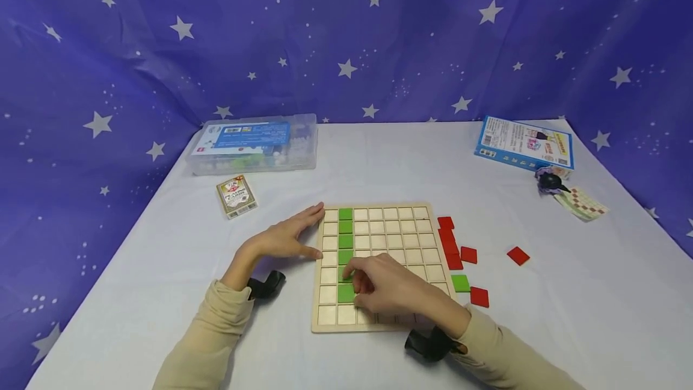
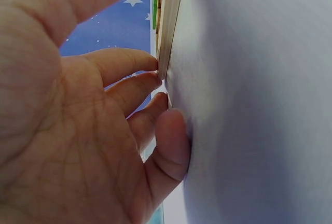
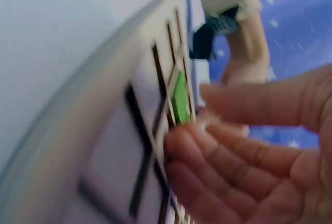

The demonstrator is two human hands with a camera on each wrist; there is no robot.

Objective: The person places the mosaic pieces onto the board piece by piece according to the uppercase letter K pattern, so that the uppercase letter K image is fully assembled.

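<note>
the wooden grid board (image 1: 379, 266) lies on the white table (image 1: 379, 161). the left hand (image 1: 287, 236), fingers straight, presses the board's left edge. the right hand (image 1: 387, 287) rests with relaxed fingertips on a green tile (image 1: 345, 292) in the board's second column.

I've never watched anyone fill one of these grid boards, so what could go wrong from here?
1. The right hand is pressing a green tile into the wooden board; it might seat crooked.
2. The left hand only touches the board's left edge with straight fingers, so the board could slide.
3. The right sleeve lies near the loose red tiles and could knock them.
</note>
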